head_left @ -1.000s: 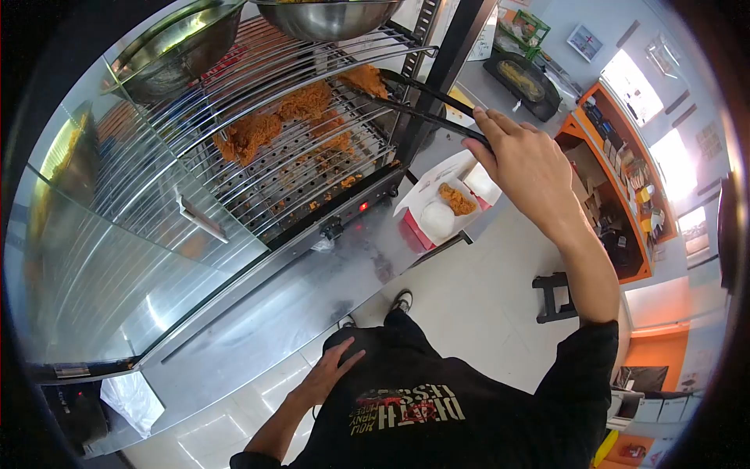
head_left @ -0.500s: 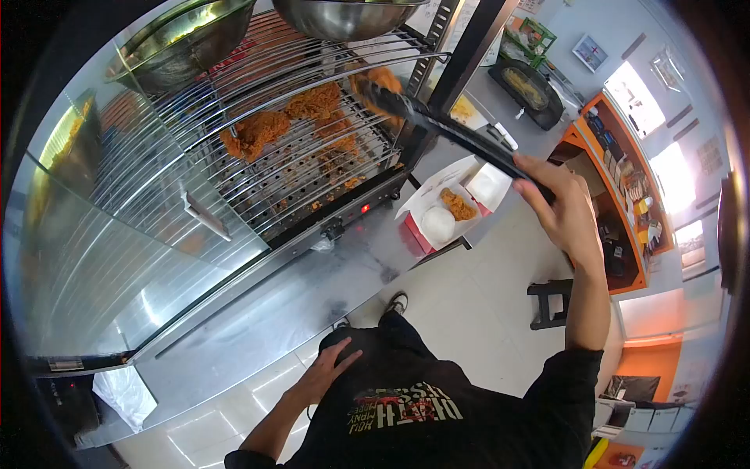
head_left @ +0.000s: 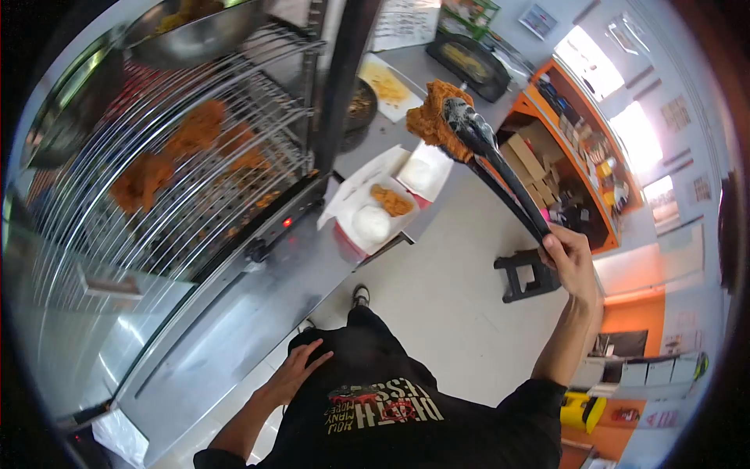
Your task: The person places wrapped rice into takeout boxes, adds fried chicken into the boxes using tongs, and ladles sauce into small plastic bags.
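My right hand (head_left: 567, 256) is closed round the handle end of black tongs (head_left: 512, 187). Their tips, whitened with flour or crumbs, grip a piece of fried chicken (head_left: 428, 117) in the air beyond the counter. To the left of it and lower, an open takeaway box (head_left: 344, 205) with red sides holds a smaller fried chicken piece (head_left: 391, 200) and a round white item (head_left: 371, 225). A second white round thing sits in its other compartment. My left hand (head_left: 300, 367) rests with spread fingers against my dark clothing, holding nothing.
A warming cabinet (head_left: 234, 273) with wire racks stands at the left, holding more fried chicken (head_left: 195, 129) and a metal bowl (head_left: 195, 39). Its glass door is at lower left. A black stool (head_left: 525, 275) stands on the floor, beside orange shelving (head_left: 605, 234).
The tongs and the fried chicken they grip have come out from the cabinet rack towards the right. My view has turned to the right. My left hand stays against my clothing.
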Demonstrator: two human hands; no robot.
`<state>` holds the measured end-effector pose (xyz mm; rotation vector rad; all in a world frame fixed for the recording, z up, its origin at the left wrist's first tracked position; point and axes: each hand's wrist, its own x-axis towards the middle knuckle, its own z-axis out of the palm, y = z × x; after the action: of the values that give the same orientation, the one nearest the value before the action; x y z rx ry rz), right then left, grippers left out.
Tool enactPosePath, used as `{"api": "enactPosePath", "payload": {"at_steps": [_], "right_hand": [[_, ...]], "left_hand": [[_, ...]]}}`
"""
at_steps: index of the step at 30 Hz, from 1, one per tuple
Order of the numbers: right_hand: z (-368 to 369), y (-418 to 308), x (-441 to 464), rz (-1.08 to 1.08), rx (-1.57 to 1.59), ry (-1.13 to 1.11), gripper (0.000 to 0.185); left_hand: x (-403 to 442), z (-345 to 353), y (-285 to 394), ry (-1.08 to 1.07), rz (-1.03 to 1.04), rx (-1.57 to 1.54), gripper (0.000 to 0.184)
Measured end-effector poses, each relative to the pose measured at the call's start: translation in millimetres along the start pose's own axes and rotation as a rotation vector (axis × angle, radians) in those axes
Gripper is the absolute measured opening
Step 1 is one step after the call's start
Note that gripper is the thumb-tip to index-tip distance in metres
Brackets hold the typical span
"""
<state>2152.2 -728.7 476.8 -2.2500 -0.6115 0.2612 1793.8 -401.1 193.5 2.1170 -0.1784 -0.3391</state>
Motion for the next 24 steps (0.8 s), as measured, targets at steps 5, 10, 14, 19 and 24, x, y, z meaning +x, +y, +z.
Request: {"api": "enactPosePath", "payload": {"at_steps": [5,10,14,19,24], "right_hand": [[-29,50,41,0.072,-0.507,0.147,0.037],[-19,105,89,0.034,-0.581,0.121,0.04],[0,104,118,0.101,-0.719,-0.004,0.04],[41,104,155,0.063,-0.967,-0.081,0.032],[77,103,183,-0.009,-1.087,-0.117,0.035]], "left_hand": [[39,14,-2,0.038,0.015,-0.106,0.109],[69,43,-25,0.049,-0.001,-0.113,0.091],[83,57,-27,0.093,-0.032,-0.096,0.078],[93,90,-45,0.214,-0.122,-0.142,0.069],[87,117,-69,0.261,-0.15,-0.091,0.062]]}}
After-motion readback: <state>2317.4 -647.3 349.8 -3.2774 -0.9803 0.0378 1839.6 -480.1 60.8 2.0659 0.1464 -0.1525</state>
